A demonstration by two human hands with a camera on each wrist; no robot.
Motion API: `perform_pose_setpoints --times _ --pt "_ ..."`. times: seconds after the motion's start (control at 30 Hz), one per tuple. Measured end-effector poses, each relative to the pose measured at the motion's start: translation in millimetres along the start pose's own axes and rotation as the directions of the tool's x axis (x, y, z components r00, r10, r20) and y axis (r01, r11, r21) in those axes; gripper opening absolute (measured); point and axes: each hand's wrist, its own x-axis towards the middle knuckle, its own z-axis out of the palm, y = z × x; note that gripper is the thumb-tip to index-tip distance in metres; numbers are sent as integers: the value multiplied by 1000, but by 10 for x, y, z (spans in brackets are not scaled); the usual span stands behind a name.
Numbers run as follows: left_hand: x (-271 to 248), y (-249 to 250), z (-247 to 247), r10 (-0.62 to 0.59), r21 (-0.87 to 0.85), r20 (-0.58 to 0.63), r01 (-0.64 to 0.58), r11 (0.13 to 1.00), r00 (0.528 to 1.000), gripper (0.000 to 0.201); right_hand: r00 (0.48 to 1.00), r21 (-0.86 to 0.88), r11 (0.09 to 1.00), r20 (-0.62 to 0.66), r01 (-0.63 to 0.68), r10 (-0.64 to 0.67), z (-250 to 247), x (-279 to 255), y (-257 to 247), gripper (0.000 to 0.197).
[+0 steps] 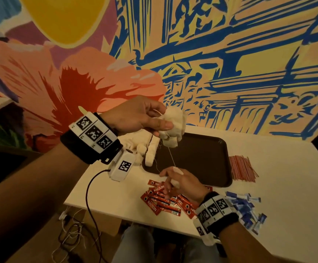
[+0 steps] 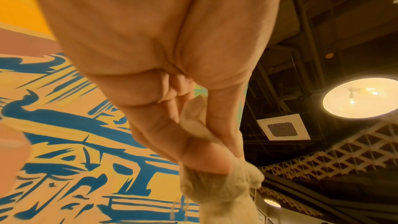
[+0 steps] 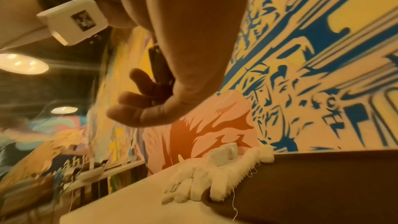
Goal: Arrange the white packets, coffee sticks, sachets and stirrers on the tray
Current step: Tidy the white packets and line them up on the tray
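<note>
My left hand (image 1: 163,123) is raised above the table and grips a bunch of white packets (image 1: 173,124); the left wrist view shows my thumb and fingers (image 2: 206,156) pinching the bunch (image 2: 226,192). A thin string (image 1: 171,158) hangs from it down to my right hand (image 1: 170,177), which pinches it low over the tray's near left corner. The dark brown tray (image 1: 201,158) holds a row of white packets (image 1: 151,151) along its left edge, also in the right wrist view as packets (image 3: 206,175) on the tray (image 3: 323,185). Red coffee sticks (image 1: 163,203) lie under my right hand.
Blue sachets (image 1: 246,209) are heaped by my right wrist at the table's near edge. Red stirrers (image 1: 241,168) lie right of the tray. A painted wall (image 1: 230,63) stands right behind the white table (image 1: 287,186). A cable (image 1: 89,196) hangs from my left wrist.
</note>
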Motion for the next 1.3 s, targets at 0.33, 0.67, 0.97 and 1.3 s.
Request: perform_pose_setpoints --times 0.33,0.67,0.97,1.3 --pt "6 -236 76 -62 -170 -55 51 984 997 20 932 333 940 -312 -75 185 -459 -19 138 29" --pt "156 -478 445 -163 -64 124 172 983 979 22 997 488 871 21 54 -74 -74 -112 -605 89" --pt "209 -603 595 -110 169 -67 120 978 992 30 990 333 932 -55 142 -131 18 -86 -503 41" --pt "54 -716 622 -255 -485 -110 172 857 961 35 968 439 877 -230 197 -102 -59 -157 -478 31"
